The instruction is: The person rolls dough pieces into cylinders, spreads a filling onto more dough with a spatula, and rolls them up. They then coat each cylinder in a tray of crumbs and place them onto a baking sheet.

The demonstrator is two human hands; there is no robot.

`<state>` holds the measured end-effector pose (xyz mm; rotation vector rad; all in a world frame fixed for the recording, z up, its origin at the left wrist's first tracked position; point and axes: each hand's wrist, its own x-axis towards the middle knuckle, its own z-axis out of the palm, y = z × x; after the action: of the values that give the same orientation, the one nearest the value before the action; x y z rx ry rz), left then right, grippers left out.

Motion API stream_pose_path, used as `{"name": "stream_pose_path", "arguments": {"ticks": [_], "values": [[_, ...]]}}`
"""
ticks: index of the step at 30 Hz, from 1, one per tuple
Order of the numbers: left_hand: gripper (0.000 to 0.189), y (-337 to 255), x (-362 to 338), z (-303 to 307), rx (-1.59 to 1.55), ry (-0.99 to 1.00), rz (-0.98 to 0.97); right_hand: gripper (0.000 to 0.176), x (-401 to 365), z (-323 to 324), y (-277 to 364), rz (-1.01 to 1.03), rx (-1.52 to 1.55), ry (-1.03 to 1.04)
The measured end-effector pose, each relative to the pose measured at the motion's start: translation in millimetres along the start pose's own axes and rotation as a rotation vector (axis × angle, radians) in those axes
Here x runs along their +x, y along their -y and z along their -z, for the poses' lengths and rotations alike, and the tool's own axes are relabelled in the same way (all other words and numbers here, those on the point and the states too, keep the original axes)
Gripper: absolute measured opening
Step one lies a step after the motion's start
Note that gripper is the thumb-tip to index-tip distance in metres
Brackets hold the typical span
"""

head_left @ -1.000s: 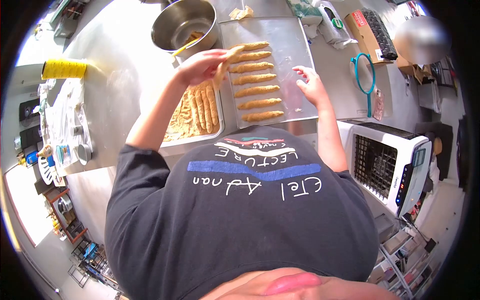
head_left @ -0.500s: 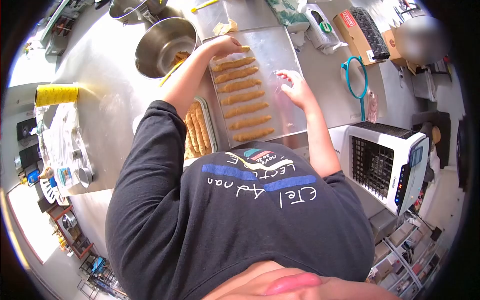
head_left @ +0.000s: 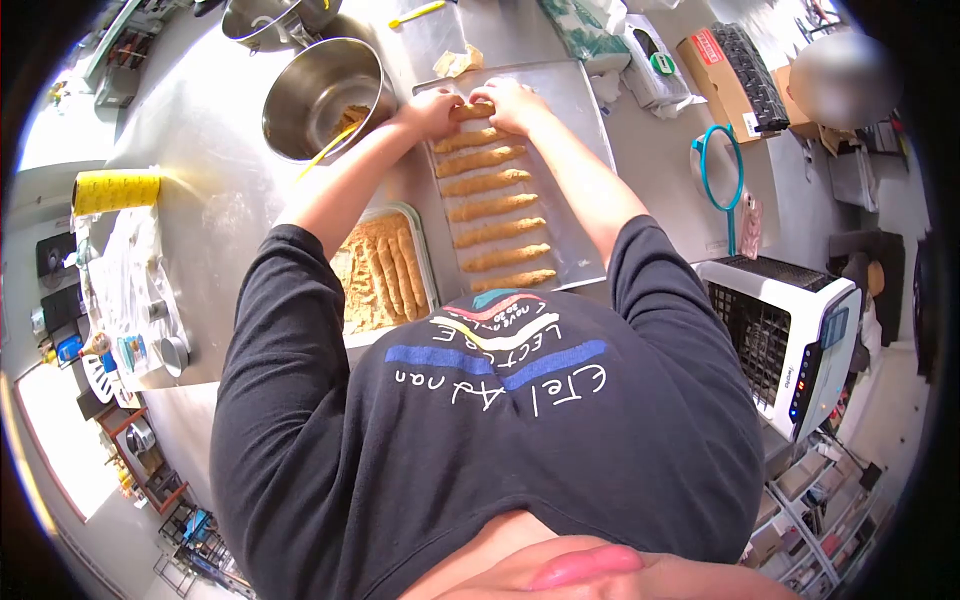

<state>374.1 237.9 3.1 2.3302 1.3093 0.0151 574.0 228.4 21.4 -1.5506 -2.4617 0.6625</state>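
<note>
My left hand (head_left: 436, 113) and my right hand (head_left: 511, 106) are at the two ends of a brown dough stick (head_left: 471, 112), fingers closed on it. It lies at the far end of a metal baking tray (head_left: 580, 170). Several similar dough sticks (head_left: 492, 185) lie in a column below it, roughly parallel and spaced apart. Left of the tray, a rectangular container (head_left: 428, 265) holds more long dough strips (head_left: 395, 275), partly hidden by my left sleeve.
A steel mixing bowl (head_left: 285, 105) with dough scraps and a yellow-handled tool (head_left: 330, 155) stands left of the tray. Crumpled paper (head_left: 457, 63) lies at its far edge. To the right are a teal-rimmed sieve (head_left: 706, 170), a phone (head_left: 750, 225) and a white cooler (head_left: 800, 340).
My right hand has moved from over the bare right part of the tray to the far stick's right end. My left hand has shifted left and slightly down. More of the dough container shows.
</note>
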Motion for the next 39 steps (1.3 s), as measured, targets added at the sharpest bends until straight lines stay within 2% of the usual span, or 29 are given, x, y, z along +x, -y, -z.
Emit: {"name": "stream_pose_path", "arguments": {"ticks": [3, 7, 10, 11, 13, 14, 15, 16, 17, 19, 21, 22, 23, 24, 27, 30, 31, 34, 38, 39], "values": [[0.03, -6.8, -8.9, -4.4, -0.008, -0.134, -0.042, 0.043, 9.8, -5.0, 1.0, 0.011, -0.073, 0.055], [0.023, -6.0, -8.6, -11.4, -0.016, -0.186, -0.074, 0.042, 17.1, -11.4, -14.0, -0.013, -0.009, 0.094], [0.027, 0.4, -8.2, -14.9, 0.03, -0.109, -0.044, 0.038, 11.2, -11.1, -13.9, 0.022, -0.084, 0.023], [0.03, 2.7, -12.0, -19.0, 0.026, -0.181, -0.021, 0.038, 12.9, -9.7, -14.1, 0.044, -0.1, 0.059], [0.037, -6.7, -34.3, -14.6, 0.037, -0.249, 0.067, 0.039, 17.2, -15.1, -18.1, 0.044, -0.083, 0.112], [0.034, -17.8, -55.3, -10.0, -0.03, -0.355, 0.105, 0.043, 11.9, -14.1, -16.2, 0.044, -0.036, 0.054], [0.035, -25.7, -82.4, -0.8, -0.064, -0.352, 0.133, 0.048, 12.0, -15.5, -22.1, 0.05, -0.058, 0.044], [0.036, -36.1, -107.8, 8.5, -0.097, -0.355, 0.155, 0.05, 10.6, -17.9, -30.2, 0.089, -0.068, -0.007], [0.033, -47.4, -140.3, 17.1, -0.095, -0.398, 0.166, 0.049, 0.7, -12.4, -34.7, 0.228, 0.002, -0.123], [0.031, -34.4, -198.3, -15.6, -0.229, -0.497, 0.318, 0.049, -27.8, 0.1, -32.9, 0.2, 0.055, -0.221], [0.031, -50.7, -258.7, -39.4, -0.58, -0.486, 0.63, 0.049, -58.5, 9.7, -36.3, 0.202, 0.077, -0.286], [0.033, -56.0, -282.2, -45.6, -0.449, -0.366, 0.797, 0.049, -74.2, 13.0, -36.9, 0.211, 0.077, -0.284], [0.036, -55.8, -303.2, -68.7, -0.558, -0.401, 0.824, 0.048, -89.4, 15.8, -36.9, 0.186, 0.099, -0.3], [0.04, -64.3, -313.6, -77.6, -0.539, -0.346, 0.897, 0.048, -103.5, 17.8, -35.0, 0.159, 0.121, -0.316], [0.048, -88.8, -315.6, -78.7, -0.564, -0.3, 0.931, 0.046, -140.0, 20.4, -21.7, 0.106, 0.218, -0.31], [0.051, -84.2, -304.4, -89.4, -0.578, -0.301, 0.968, 0.045, -164.8, 21.2, -6.6, 0.064, 0.283, -0.288], [0.044, -81.7, -303.1, -93.6, -0.627, -0.361, 0.96, 0.044, -170.2, 18.7, -5.7, 0.076, 0.261, -0.308], [0.045, -73.9, -297.3, -104.3, -0.65, -0.404, 1.005, 0.044, -184.9, 15.9, -1.0, 0.065, 0.302, -0.294], [0.043, -60.2, -299.5, -106.1, -0.731, -0.4, 0.961, 0.044, -201.5, 11.8, 0.3, 0.044, 0.315, -0.308], [0.043, -64.3, -302.2, -92.7, -0.868, -0.349, 0.971, 0.044, -205.7, 11.4, 0.1, 0.039, 0.313, -0.313]]}}
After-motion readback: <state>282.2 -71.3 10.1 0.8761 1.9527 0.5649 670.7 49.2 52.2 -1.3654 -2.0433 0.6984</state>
